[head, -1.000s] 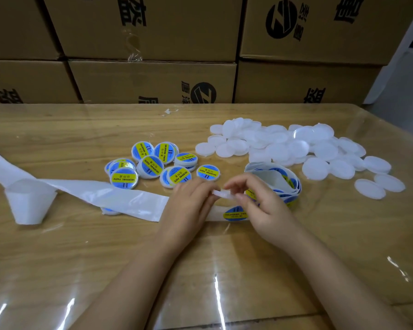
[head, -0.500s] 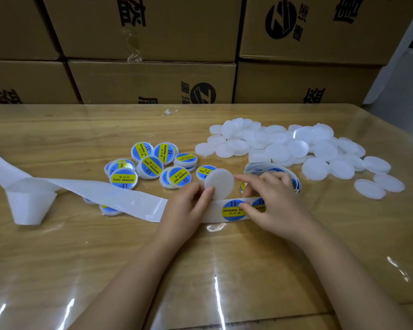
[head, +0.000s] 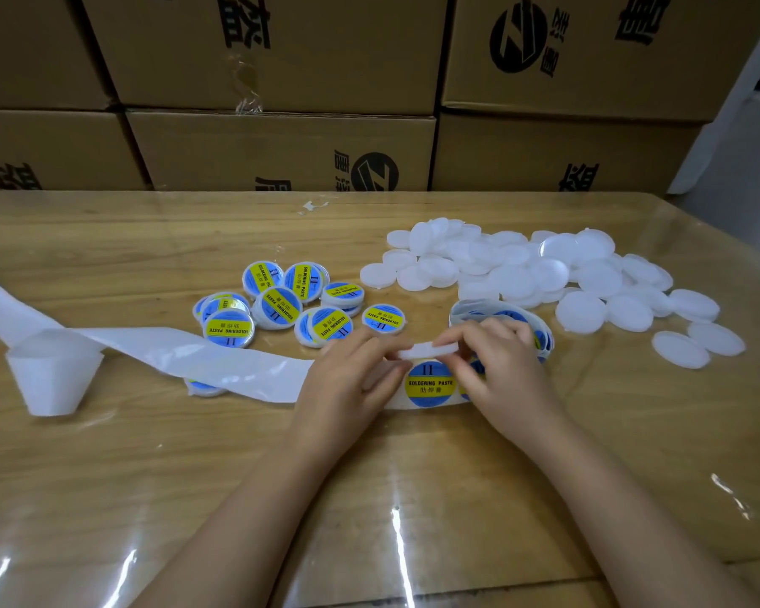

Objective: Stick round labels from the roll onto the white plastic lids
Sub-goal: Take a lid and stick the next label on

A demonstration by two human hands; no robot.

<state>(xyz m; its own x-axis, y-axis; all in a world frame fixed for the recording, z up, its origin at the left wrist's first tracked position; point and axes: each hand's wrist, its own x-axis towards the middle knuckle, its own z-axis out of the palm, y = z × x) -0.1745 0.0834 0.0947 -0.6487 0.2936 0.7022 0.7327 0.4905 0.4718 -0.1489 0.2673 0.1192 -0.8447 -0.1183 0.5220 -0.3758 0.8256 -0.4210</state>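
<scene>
Both hands hold one white plastic lid (head: 426, 349) edge-on, just above the label strip. My left hand (head: 352, 379) pinches its left rim and my right hand (head: 501, 366) pinches its right rim. Under the lid lies a blue and yellow round label (head: 428, 385) on the backing strip. The label roll (head: 479, 311) sits behind my right hand, partly hidden. A heap of plain white lids (head: 545, 274) spreads to the right. Several labelled lids (head: 281, 305) lie in a cluster to the left.
The spent white backing strip (head: 150, 351) trails left across the wooden table (head: 106, 476) and folds into a loop (head: 51, 375). Stacked cardboard boxes (head: 281, 147) stand along the table's far edge. A clear glossy sheet covers the tabletop.
A second ago both hands worked at the label strip. Then my left hand held a plain lid face-up; now the lid is tipped edge-on and lowered over the strip, with my right hand gripping it too.
</scene>
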